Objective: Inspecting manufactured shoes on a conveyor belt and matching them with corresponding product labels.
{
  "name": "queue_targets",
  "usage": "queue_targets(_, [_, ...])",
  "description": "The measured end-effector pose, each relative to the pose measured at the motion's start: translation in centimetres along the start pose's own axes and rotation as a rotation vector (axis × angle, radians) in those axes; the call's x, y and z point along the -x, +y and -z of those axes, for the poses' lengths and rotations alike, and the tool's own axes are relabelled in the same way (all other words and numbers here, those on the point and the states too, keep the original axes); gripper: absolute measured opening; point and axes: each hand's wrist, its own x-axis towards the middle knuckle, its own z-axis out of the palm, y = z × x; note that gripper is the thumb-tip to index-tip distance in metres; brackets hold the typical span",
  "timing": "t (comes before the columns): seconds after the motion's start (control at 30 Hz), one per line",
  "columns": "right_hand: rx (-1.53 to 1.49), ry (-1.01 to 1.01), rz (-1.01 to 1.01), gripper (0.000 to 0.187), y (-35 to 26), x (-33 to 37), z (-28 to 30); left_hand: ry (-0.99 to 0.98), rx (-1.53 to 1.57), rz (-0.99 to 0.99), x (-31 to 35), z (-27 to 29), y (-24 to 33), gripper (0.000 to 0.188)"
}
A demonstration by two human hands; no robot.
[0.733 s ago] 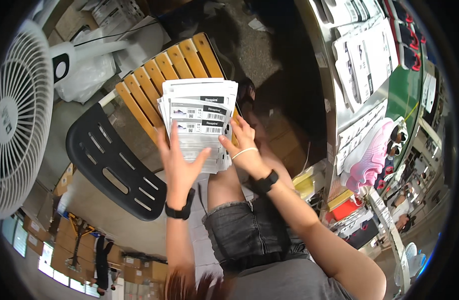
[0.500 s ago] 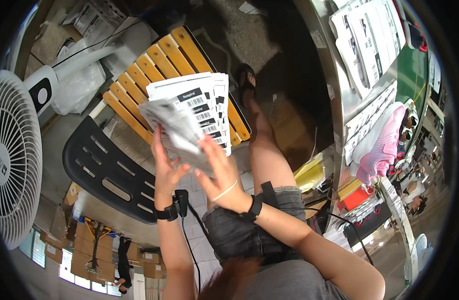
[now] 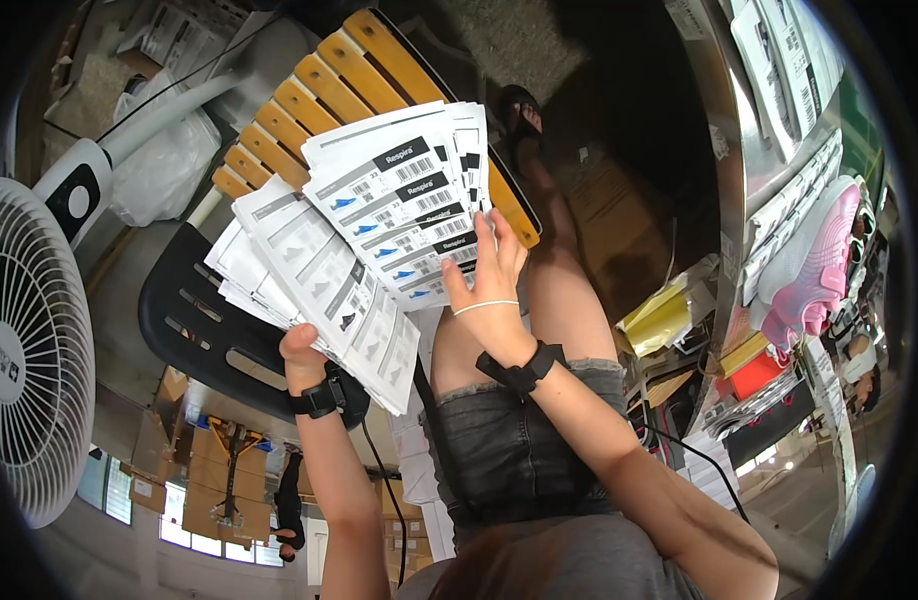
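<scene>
Sheets [image 3: 309,255] have swung beside the slatted seat [image 3: 389,58]. The left hand [image 3: 304,362] pinches them; the spread right hand [image 3: 494,285] touches the stack [image 3: 399,185].

close, downward fisheye view from head height

Bare left hand [image 3: 303,362]: fingers hidden, thumb [image 3: 299,337] visible; left forearm [image 3: 339,455] near upright. Bare right hand [image 3: 493,290]: fingers [image 3: 506,245] loosely spread; right forearm [image 3: 591,425] slants up leftward.

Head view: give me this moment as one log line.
left hand: holding turned-back sheets | right hand: on right side of label stack | under stack: slatted wooden seat | far left: white fan
</scene>
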Motion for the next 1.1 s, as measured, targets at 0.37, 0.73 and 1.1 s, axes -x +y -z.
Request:
queue_targets(0.37, [-0.284, -0.189, 0.147, 0.045, -7.6, 3.9, 3.0, -0.025, -0.036, 0.076, 0.1, 2.0, 0.9, 0.089])
queue_targets(0.73, [-0.025, 0.076, 0.007, 0.057, -4.1, 2.1, -1.2, 0.216, -0.468, -0.103, 1.1, -3.1, 3.1, 0.06])
queue_targets(1.1, [-0.236, -0.13, 0.276, 0.057, -6.4, 5.4, 0.1, 0.169, -0.461, -0.186, 1.9, -2.8, 2.6, 0.067])
